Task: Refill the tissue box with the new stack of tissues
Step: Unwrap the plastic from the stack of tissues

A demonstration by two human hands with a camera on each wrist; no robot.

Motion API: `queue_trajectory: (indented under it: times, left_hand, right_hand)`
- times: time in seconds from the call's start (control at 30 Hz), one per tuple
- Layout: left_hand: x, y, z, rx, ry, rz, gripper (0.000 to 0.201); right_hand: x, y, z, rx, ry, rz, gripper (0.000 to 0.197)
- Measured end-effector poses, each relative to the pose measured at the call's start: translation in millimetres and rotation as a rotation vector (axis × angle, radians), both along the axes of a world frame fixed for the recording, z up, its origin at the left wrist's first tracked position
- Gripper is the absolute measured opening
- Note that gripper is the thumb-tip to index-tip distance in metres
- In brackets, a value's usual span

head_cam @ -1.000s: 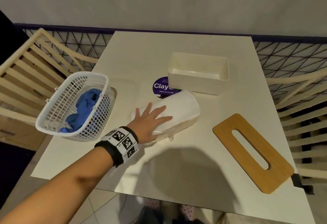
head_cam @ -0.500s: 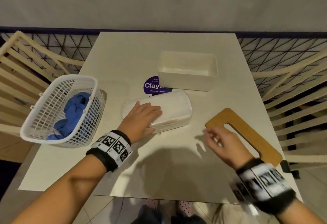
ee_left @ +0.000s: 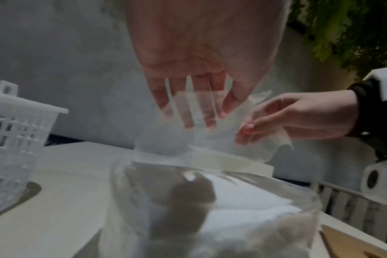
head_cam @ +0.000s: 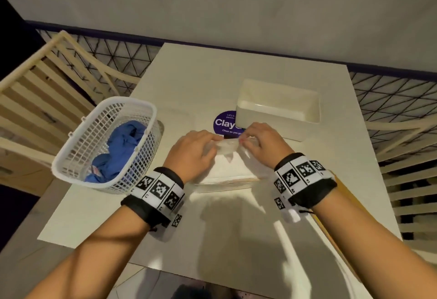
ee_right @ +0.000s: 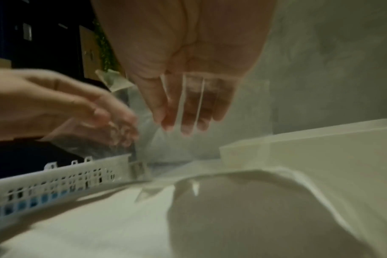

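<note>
Left hand (head_cam: 192, 151): pinches tissue pack wrapper (head_cam: 225, 148)
Right hand (head_cam: 261, 144): pinches same wrapper
Head view only: blue cloth (head_cam: 123, 147) in basket (head_cam: 71, 157)

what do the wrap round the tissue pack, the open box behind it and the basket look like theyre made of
Wrap: thin clear plastic film, probably; it is see-through, glossy and crinkles where both hands pinch it.
Open box: likely smooth cream plastic with a soft sheen, though coated metal can't be ruled out.
Basket: white moulded plastic, judging by its rigid grid of holes.
</note>
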State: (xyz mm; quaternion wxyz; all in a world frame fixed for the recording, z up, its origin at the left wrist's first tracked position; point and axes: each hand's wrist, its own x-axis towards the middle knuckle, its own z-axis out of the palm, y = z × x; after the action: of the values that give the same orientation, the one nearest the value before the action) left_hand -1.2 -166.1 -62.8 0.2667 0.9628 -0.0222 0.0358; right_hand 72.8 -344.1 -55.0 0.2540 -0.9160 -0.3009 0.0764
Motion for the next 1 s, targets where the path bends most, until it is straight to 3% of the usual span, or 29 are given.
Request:
queue_trajectory:
  times: [0.1,0.17,0.3,0.37,0.47,0.6,0.67,0.77,0.9,1.0]
  left_hand:
    - [11,18,0,-0.023,0.021,0.073,0.032]
    - [20,27,-4,-0.148,0.044,0.141,0.028]
    - [39,36,-13,-0.586,0.148,0.375,0.02]
    - [48,39,-15,-0.679,0.193,0.445,0.021]
    - [58,39,-12,-0.76,0.336,0.504,0.022]
    - [63,35,-6,-0.72,0.538,0.503,0.035]
    - [61,35,-10,-0.682,0.545,0.508,0.037]
    - [54,36,-17,-0.716,0.521,0.522,0.033]
    - [51,33,-20,-0.66,0.504,0.541,0.033]
    - [57,27,-22,-0.6,0.535,0.555,0.031]
  right_hand:
    - [21,3,8,0.016,0.017,-0.03,0.023]
    - [32,2,9,0.025,0.032,-0.066,0.023]
    - [50,-7,6,0.161,0.281,-0.257,0.03]
    - [57,-15,-1,0.212,0.403,-0.315,0.036]
    - [61,-24,-16,0.294,0.533,-0.329,0.028]
    - [66,-27,-39,0.281,0.573,-0.423,0.017]
    - [66,-26,-50,0.275,0.571,-0.506,0.012]
    - [59,-25,-55,0.273,0.574,-0.552,0.022]
    - [50,-30,-49,0.375,0.599,-0.619,0.028]
    - [36,-38,-51,0.335,0.653,-0.681,0.031]
